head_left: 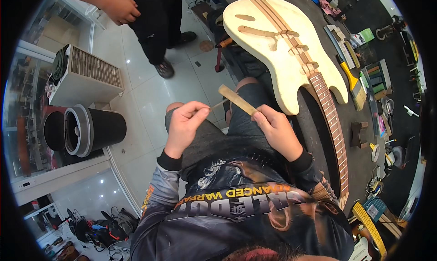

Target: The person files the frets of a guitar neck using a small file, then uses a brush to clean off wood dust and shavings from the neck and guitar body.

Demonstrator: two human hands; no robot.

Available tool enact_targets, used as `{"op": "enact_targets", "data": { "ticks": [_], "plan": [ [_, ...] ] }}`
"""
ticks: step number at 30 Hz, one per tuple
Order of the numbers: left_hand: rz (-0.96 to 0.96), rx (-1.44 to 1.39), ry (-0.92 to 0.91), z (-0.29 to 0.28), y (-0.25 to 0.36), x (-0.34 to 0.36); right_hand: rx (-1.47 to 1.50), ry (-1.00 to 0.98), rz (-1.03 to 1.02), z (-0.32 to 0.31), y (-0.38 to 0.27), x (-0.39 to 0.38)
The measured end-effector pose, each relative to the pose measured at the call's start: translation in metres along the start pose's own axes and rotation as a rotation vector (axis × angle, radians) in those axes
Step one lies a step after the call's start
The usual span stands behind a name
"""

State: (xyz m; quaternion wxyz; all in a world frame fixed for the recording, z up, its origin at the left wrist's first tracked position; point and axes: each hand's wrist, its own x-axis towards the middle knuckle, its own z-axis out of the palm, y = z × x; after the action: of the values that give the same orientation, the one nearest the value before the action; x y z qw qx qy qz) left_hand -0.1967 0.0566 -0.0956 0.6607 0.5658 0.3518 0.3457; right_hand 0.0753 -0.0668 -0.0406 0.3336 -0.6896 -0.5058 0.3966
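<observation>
Over my lap, my left hand (185, 125) pinches one end of a thin pale stick (219, 104) between thumb and fingertips. The stick's other end reaches toward a flat, tan strip (236, 99), perhaps wood; whether the two touch I cannot tell. My right hand (278, 130) grips the lower right end of that strip between thumb and fingers. To the right, an unfinished electric guitar body (284, 76) of pale wood with dark centre stripes lies on the bench. Its fretted neck (331, 120) runs toward me along my right side.
A yellow-handled brush (353, 81), a dark notched block (359, 134) and many small tools lie on the dark workbench (318, 154). At left stand a bin (107, 126) with its lid up and a white louvred cabinet (88, 76). Another person's hand (120, 9) and legs are ahead.
</observation>
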Motion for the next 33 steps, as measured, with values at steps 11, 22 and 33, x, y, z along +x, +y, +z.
{"op": "enact_targets", "data": {
  "ticks": [11,22,33],
  "plan": [
    [-0.059,0.049,-0.072,-0.007,-0.008,0.003,0.062,-0.053,0.034,-0.003,0.022,0.001],
    [0.01,0.204,-0.151,-0.001,-0.001,0.009,0.102,-0.079,0.031,-0.006,0.023,0.002],
    [-0.115,0.064,-0.058,-0.006,0.007,0.012,0.511,-0.233,0.2,-0.01,0.027,0.002]
  ]
}}
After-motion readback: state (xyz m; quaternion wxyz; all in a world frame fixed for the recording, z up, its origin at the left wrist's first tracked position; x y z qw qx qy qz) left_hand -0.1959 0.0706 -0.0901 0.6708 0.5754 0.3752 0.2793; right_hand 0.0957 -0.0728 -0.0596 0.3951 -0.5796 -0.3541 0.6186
